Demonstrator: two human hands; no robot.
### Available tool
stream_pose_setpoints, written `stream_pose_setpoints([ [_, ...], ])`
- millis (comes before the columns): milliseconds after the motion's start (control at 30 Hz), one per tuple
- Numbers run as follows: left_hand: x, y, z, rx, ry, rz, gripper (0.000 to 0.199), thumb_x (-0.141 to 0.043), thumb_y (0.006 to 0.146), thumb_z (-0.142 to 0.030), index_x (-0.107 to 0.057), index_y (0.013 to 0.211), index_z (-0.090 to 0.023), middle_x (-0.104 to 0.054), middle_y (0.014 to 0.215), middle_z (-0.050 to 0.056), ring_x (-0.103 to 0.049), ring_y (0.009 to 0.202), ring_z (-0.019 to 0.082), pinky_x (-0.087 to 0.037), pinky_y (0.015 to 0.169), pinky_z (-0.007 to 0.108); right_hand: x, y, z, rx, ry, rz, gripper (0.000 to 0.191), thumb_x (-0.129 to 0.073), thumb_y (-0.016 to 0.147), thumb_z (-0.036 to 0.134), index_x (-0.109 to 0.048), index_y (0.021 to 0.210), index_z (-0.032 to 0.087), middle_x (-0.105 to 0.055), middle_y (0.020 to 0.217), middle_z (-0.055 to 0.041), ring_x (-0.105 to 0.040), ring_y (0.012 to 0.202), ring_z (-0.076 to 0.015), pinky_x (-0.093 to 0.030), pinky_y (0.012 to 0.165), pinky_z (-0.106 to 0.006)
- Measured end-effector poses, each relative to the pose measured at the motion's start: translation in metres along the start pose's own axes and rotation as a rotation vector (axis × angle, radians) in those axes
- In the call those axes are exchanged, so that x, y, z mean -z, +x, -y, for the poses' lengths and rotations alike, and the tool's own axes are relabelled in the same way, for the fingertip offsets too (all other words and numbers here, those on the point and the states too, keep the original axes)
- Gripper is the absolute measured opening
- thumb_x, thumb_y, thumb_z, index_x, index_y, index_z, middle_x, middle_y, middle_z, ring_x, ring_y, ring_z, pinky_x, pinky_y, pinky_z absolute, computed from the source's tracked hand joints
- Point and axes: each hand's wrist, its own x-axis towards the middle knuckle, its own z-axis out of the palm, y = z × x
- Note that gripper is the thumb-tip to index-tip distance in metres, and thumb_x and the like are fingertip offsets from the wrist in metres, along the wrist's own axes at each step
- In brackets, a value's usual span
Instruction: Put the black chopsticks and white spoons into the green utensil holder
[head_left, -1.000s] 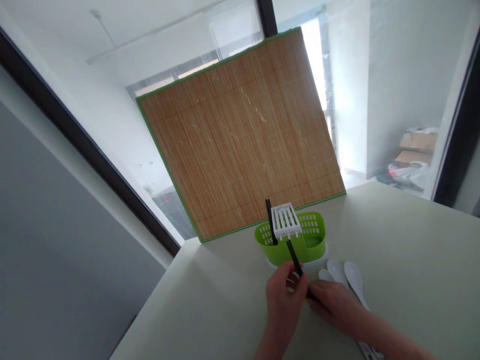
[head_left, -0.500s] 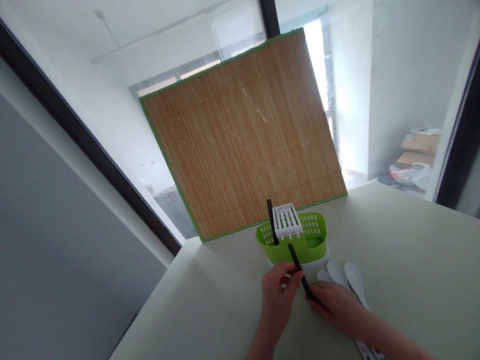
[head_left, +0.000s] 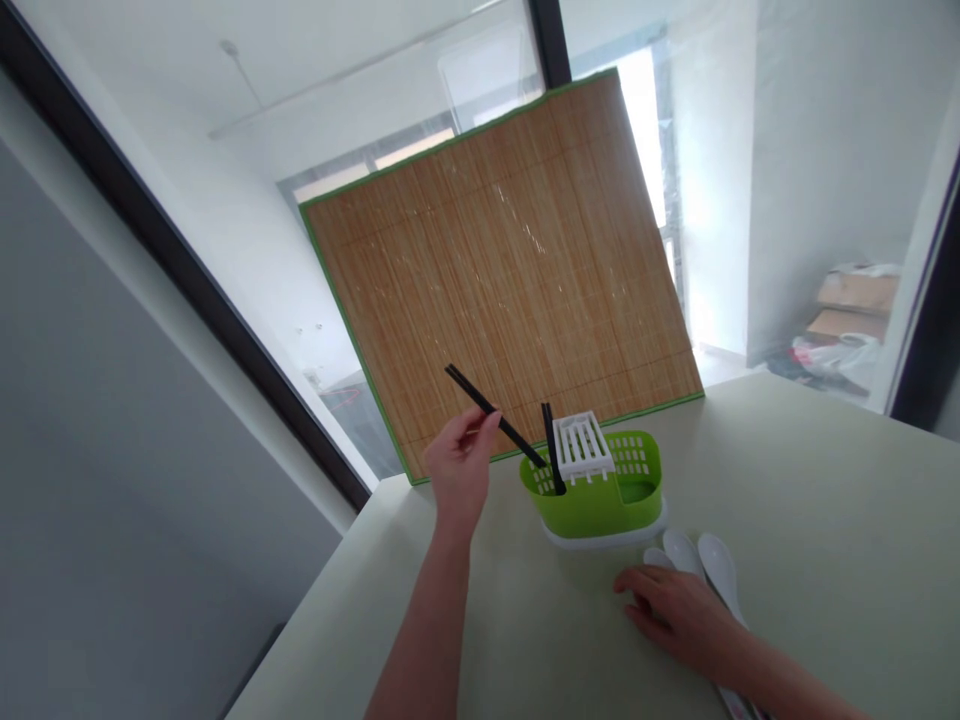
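Observation:
My left hand (head_left: 459, 460) pinches a pair of black chopsticks (head_left: 516, 436) near their middle, slanting down to the right. Their lower tips are at the left compartment of a green utensil holder (head_left: 592, 514) with slotted walls and a white base. Another pair of black chopsticks (head_left: 553, 450) stands in that compartment. A white slotted piece (head_left: 583, 446) sits at the holder's middle. My right hand (head_left: 679, 610) lies low over the table with loosely bent fingers, holding nothing visible. It partly covers several white spoons (head_left: 718, 565) lying beside it.
A bamboo mat (head_left: 502, 290) with green edging leans against the glass behind the pale table (head_left: 810, 540). To the left runs a grey wall (head_left: 135, 450). Cardboard boxes (head_left: 859, 290) and plastic bags show beyond the glass at right.
My left hand has moved up and left with the chopsticks, tilting them towards the holder's left compartment. My right hand has let go of their end and stays near the spoons.

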Motion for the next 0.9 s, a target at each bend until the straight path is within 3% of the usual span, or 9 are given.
stream_pose_setpoints([
  [167, -0.029, 0.019, 0.049, 0.140, 0.222, 0.191, 0.030, -0.065, 0.077, -0.039, -0.072, 0.092, -0.015, -0.073, 0.084, 0.006, -0.067, 0.077, 0.016, -0.053, 0.076, 0.029, -0.002, 0.000, 0.000, -0.007, 0.008, 0.003, 0.021, -0.046, 0.086, 0.017, -0.060, 0.100, 0.025, -0.067, 0.093, -0.0018, -0.062, 0.085, -0.0190, -0.041, 0.074, -0.028],
  [400, -0.055, 0.004, 0.112, 0.314, 0.380, 0.413, 0.021, -0.067, 0.075, -0.031, -0.073, 0.084, -0.013, -0.073, 0.080, 0.010, -0.067, 0.074, 0.019, -0.049, 0.067, 0.029, -0.004, 0.000, -0.001, -0.005, 0.000, -0.016, 0.022, -0.047, 0.085, 0.016, -0.060, 0.099, 0.025, -0.067, 0.093, -0.0021, -0.062, 0.086, -0.0198, -0.042, 0.076, -0.029],
  [567, -0.066, -0.002, 0.123, 0.377, 0.410, 0.547, 0.015, -0.070, 0.071, -0.030, -0.073, 0.076, -0.016, -0.072, 0.076, 0.006, -0.066, 0.071, 0.018, -0.046, 0.062, 0.025, -0.004, 0.000, -0.001, -0.006, -0.007, -0.012, 0.022, -0.047, 0.085, 0.015, -0.060, 0.100, 0.025, -0.066, 0.093, -0.0016, -0.062, 0.086, -0.0196, -0.041, 0.075, -0.029],
  [733, -0.071, -0.003, 0.127, 0.394, 0.422, 0.545, 0.018, -0.072, 0.069, -0.033, -0.072, 0.076, -0.016, -0.070, 0.073, 0.006, -0.064, 0.074, 0.019, -0.045, 0.067, 0.027, -0.003, 0.000, -0.001, -0.004, -0.017, -0.004, 0.022, -0.047, 0.085, 0.015, -0.061, 0.100, 0.025, -0.066, 0.093, -0.0024, -0.061, 0.086, -0.0198, -0.041, 0.074, -0.029],
  [900, -0.076, -0.012, 0.141, 0.423, 0.300, 0.534, 0.022, -0.071, 0.071, -0.032, -0.072, 0.082, -0.013, -0.069, 0.075, 0.007, -0.063, 0.070, 0.016, -0.046, 0.066, 0.026, -0.002, 0.000, 0.000, 0.004, -0.023, 0.012, 0.020, -0.046, 0.086, 0.017, -0.061, 0.098, 0.024, -0.066, 0.091, -0.0021, -0.061, 0.084, -0.0194, -0.041, 0.072, -0.029],
])
